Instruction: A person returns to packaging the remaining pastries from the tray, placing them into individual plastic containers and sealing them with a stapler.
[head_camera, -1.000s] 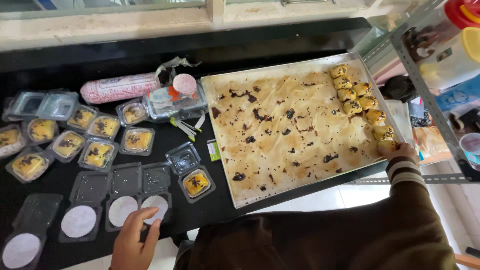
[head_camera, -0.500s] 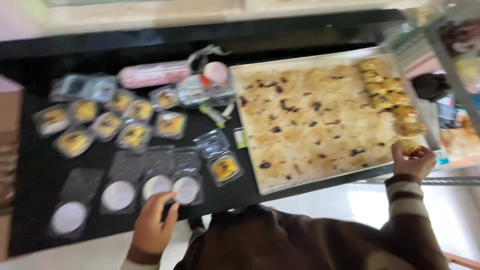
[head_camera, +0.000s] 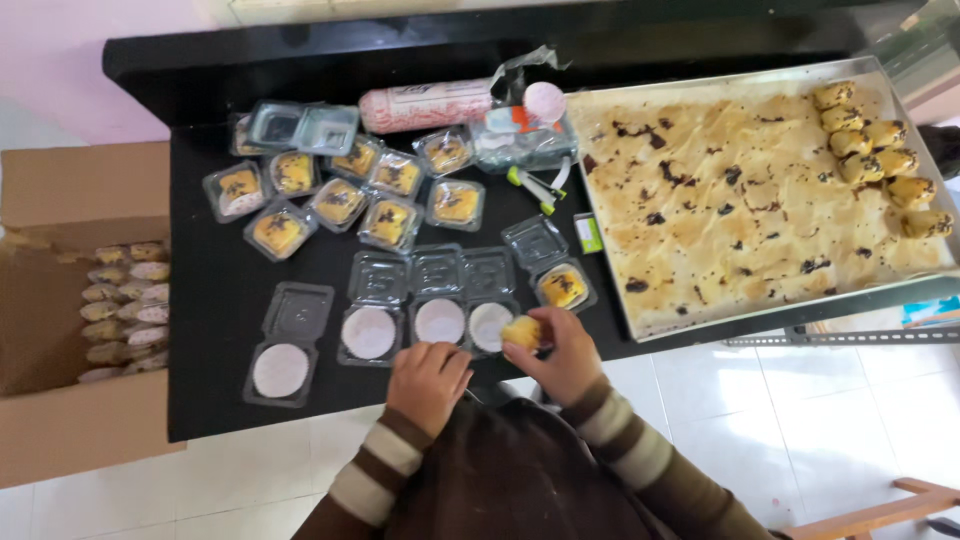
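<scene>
Your right hand (head_camera: 568, 352) is closed on a small golden pastry (head_camera: 522, 331), fingers wrapped around it from the right. You hold it at the near edge of the black table (head_camera: 215, 400), just over the open clamshell (head_camera: 490, 326) with a white paper disc in its base. Your left hand (head_camera: 428, 380) rests beside it, fingers curled under into a loose fist at the table edge; I cannot tell whether it grips anything. It sits just below the middle open container (head_camera: 439, 320), which also carries a white disc.

Two more open containers with discs lie to the left, (head_camera: 368, 331) and (head_camera: 281, 369). One filled clamshell (head_camera: 563, 286) sits just right of the pastry, near the tray.

Farther back on the table, a cluster of filled, closed clamshells (head_camera: 340, 200) lies in rough rows. Behind them is a pink-and-white roll (head_camera: 425, 106) lying on its side.

The large baking tray (head_camera: 760, 290) occupies the right of the table, lined with stained paper. A row of remaining pastries (head_camera: 875, 150) sits along its far right side, well apart from your hands.

At the left, an open cardboard box (head_camera: 70, 190) holds a column of wrapped pieces (head_camera: 125, 310).
</scene>
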